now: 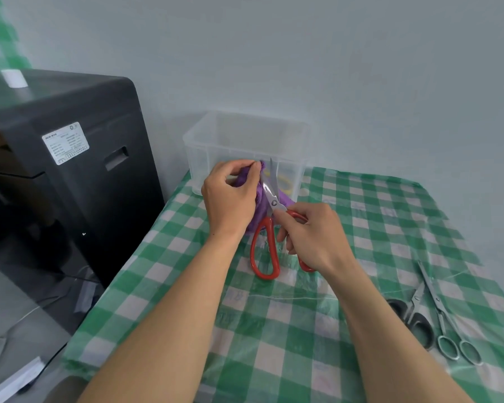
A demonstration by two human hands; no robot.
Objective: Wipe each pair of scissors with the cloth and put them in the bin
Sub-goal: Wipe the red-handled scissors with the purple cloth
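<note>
Both hands work above the table: the left hand (230, 199) bunches a crumpled purple cloth (256, 210) round one steel blade, fingertips pinching near its tip, while the right hand (317, 242) grips a loop of the red-handled scissors (264, 251) — held blades-up and slightly parted, just in front of the bin. Beneath lies a green-and-white checked tablecloth (274, 344), with a black boxy machine (76, 158) to its left and a clear plastic bin (245, 138) at its far edge — something yellow (285, 181) shows inside. Near the right edge lie black-handled scissors (416, 321) and, just beside them, slim all-metal scissors (441, 312).
</note>
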